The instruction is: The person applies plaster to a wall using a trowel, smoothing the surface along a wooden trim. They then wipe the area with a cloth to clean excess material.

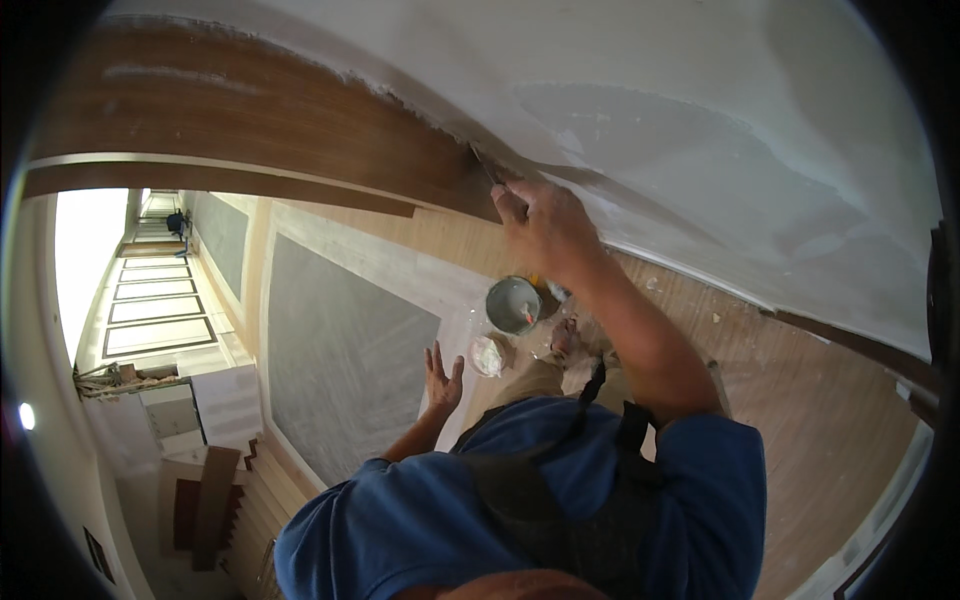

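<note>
Patchy white wall (640,60) is filling the far right, a smooth grey patch (650,120) showing on it. Its ragged edge is meeting a brown wood panel (240,110), which is running from the far left toward the centre; a pale strip (270,175) is lining the panel's near side. To the right of the body, pale wooden floor (780,390) is stretching as far as the wall's foot, leaving open room there. To the left, a large grey rectangle (345,350) is lying within pale borders; wooden steps (275,475) are showing farther left.

Close below the right forearm, a bucket (494,306) is holding greyish material, and a crumpled white bag (488,355) is sitting just nearer. Both are standing by the feet, crowding the place to step; small specks are dotting the floor along the wall.

Right hand (550,228): fingers are closing around a slim tool (484,163), which is lying at the joint of panel and wall. Its tip is pointing far and left, the long axis slanting across the joint; whether the tip is touching, cannot tell. Left hand (442,383): hanging open, fingers spread, holding nothing, near the bag.
</note>
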### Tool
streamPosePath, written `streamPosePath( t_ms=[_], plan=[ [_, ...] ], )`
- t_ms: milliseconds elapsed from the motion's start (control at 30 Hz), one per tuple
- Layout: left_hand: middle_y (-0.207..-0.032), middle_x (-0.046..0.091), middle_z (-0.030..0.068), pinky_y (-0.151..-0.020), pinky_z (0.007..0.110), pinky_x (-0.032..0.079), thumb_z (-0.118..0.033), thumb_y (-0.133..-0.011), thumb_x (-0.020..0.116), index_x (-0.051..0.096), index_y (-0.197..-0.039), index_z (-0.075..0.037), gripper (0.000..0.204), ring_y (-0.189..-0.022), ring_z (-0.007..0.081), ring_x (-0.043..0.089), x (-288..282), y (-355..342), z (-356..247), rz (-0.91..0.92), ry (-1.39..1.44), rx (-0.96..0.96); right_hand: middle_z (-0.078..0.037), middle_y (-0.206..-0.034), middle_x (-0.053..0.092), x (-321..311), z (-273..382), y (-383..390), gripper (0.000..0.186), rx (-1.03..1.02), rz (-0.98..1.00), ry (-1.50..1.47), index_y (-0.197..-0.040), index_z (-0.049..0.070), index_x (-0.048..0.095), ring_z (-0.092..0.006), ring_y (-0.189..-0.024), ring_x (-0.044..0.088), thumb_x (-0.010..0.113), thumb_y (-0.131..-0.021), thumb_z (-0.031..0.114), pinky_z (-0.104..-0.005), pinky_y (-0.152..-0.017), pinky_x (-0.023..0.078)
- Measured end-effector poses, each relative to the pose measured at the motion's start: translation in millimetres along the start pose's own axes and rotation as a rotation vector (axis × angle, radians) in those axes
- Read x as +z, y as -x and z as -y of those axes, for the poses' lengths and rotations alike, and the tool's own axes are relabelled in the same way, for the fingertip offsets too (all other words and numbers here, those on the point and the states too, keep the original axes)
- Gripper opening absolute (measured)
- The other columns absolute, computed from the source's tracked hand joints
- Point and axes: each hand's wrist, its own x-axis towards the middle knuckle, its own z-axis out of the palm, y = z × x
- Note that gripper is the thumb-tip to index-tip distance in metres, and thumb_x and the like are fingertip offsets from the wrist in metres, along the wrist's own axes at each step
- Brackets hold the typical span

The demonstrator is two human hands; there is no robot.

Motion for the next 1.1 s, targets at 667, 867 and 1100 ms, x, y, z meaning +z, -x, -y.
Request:
streamPosePath(
  t_ms=[667,867,1100],
  plan=[
    [-0.165,0.015,0.0335,-0.121,0.053,0.027,-0.056,-0.096,0.06,0.025,-0.162,-0.01,0.088,-0.151,0.0494,0.023,1,-15,-3,-0.032,0.009,0.068,-0.031,-0.108,0.07,-17,51,7,0.048,-0.159,-0.062,0.023,-0.112,-0.006,0.073,-0.0449,-0.106,0.066,0.057,-0.1,0.039,-0.0465,-0.099,0.051],
    [-0.165,0.016,0.033,-0.12,0.053,0.027,-0.056,-0.096,0.06,0.025,-0.162,-0.012,0.087,-0.15,0.05,0.025,6,-18,8,-0.054,0.003,0.054,-0.032,-0.103,0.069,-25,63,7,0.047,-0.183,-0.055,0.076,-0.109,-0.005,0.073,-0.0463,-0.103,0.066,0.057,-0.1,0.038,-0.0471,-0.094,0.052],
    [-0.164,0.017,0.034,-0.12,0.053,0.028,-0.056,-0.095,0.061,0.027,-0.162,-0.013,0.087,-0.15,0.0502,0.025,10,-26,6,-0.043,-0.013,0.079,-0.033,-0.095,0.068,-38,90,6,0.044,-0.118,0.011,0.057,-0.109,-0.006,0.072,-0.0487,-0.096,0.066,0.058,-0.1,0.035,-0.0478,-0.09,0.053]
  ],
)
